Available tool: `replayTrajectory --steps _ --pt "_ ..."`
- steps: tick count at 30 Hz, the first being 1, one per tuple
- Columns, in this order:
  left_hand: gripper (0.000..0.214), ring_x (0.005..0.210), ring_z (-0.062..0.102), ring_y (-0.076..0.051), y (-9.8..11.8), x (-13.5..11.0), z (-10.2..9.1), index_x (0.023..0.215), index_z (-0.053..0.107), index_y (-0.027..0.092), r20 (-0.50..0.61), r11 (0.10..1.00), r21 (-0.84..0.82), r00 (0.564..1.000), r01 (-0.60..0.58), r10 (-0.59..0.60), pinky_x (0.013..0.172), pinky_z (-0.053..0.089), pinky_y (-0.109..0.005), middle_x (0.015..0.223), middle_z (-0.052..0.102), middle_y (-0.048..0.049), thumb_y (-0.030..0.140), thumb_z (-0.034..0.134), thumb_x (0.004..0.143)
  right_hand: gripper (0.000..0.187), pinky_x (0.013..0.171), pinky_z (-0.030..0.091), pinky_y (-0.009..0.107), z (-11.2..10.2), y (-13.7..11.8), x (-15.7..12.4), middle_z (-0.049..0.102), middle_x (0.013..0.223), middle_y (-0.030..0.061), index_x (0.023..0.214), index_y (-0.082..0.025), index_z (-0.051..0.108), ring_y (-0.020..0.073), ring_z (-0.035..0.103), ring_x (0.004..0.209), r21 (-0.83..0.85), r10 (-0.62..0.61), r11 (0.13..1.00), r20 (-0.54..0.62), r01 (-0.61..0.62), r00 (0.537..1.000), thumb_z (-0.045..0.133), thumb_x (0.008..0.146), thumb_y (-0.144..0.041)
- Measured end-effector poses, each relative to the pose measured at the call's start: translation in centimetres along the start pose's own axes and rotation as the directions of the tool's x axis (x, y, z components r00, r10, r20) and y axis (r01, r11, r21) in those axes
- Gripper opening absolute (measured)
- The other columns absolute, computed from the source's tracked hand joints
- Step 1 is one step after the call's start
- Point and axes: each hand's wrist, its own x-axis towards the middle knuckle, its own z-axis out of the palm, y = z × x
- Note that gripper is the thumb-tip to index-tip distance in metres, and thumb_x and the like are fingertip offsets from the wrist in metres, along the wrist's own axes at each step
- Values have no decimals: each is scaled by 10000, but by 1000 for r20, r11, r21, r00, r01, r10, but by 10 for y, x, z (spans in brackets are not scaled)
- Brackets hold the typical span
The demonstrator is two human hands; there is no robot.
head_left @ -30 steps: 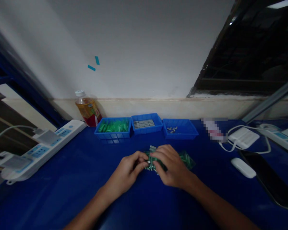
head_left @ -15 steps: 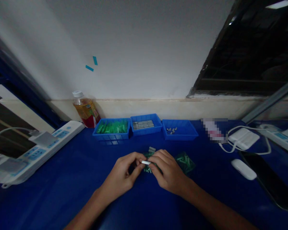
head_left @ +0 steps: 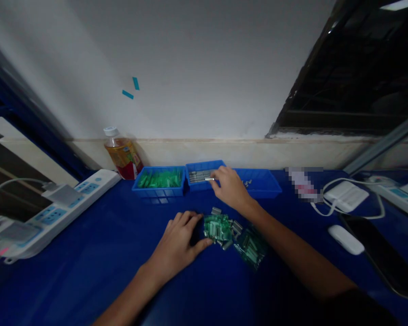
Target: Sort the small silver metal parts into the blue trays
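In the head view, the right hand [head_left: 229, 186] reaches to the far edge of the blue worktop [head_left: 88, 271]. Its fingertips are pinched on a small pale piece [head_left: 210, 179], held over the middle blue tray [head_left: 197, 185] of grey parts. The left hand [head_left: 180, 242] lies flat near the worktop's middle, fingers loosely spread and gripping nothing, its fingertips touching a pile of green parts [head_left: 217, 226].

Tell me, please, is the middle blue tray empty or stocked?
Stocked: grey pieces line the middle blue tray, and the right hand holds a small pale piece over it.
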Motion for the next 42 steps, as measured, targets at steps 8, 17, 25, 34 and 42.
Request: replayTrajectory --steps 8,17,25,34,42 --pt "298 1006 495 -234 1 -1 3 1140 545 196 19 996 -22 996 -84 84 928 402 -406 1119 553 -80 329 527 874 174 749 417 281 29 -2 80 694 949 134 912 -125 681 225 628 914 -31 168 985 342 -168 925 536 844 -194" --pt "174 911 543 -184 -4 -2 0 1030 563 218 132 992 -34 984 -119 122 818 451 -306 984 561 -37 186 441 909 165 830 426 335 -7 -15 -38 652 917 79 979 -138 609 205 567 890 231 -42 972 5 40 999 538 880 -249" --pt "176 913 545 -184 -12 -1 -10 998 548 209 122 991 -33 984 -130 133 823 437 -318 968 573 -40 149 439 874 164 817 403 377 -22 -23 -110 606 957 64 1014 -184 599 216 509 932 235 -117 969 186 72 975 557 870 -250" --pt "177 839 543 -182 -10 2 -7 885 529 199 92 998 -4 994 -65 65 734 417 -296 885 558 -34 85 406 829 189 818 402 367 -22 -33 -111 586 976 71 1054 -188 594 210 489 939 256 -126 964 206 71 970 531 886 -247" --pt "55 740 521 -152 -7 4 -16 869 475 180 -111 937 -349 993 0 -41 692 407 -286 805 542 -14 163 494 821 222 877 391 393 -25 -47 -115 600 999 66 1090 -189 568 216 503 971 341 -209 928 141 150 968 535 881 -256"
